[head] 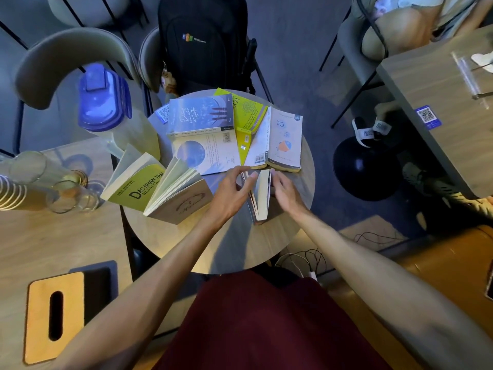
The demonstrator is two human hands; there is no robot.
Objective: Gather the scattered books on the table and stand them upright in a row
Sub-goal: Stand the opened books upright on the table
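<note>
On the small round table (229,244), a thin book (261,194) stands on its edge between my hands. My left hand (233,192) presses its left cover and my right hand (286,192) its right side. Behind it, a blue-white book (202,129), a yellow-green book (248,116) and a pale grey book (282,140) lie open, face down. At the left, a lime "Dac Nhan Tam" book (138,186) and a beige book (181,194) stand half open, leaning.
A clear pitcher with a blue lid (106,102) stands at the table's left edge. Glasses (66,190) and a wooden tissue box (53,316) sit on the adjoining table at left. A black backpack (202,41) rests on the far chair; another person's legs are at right.
</note>
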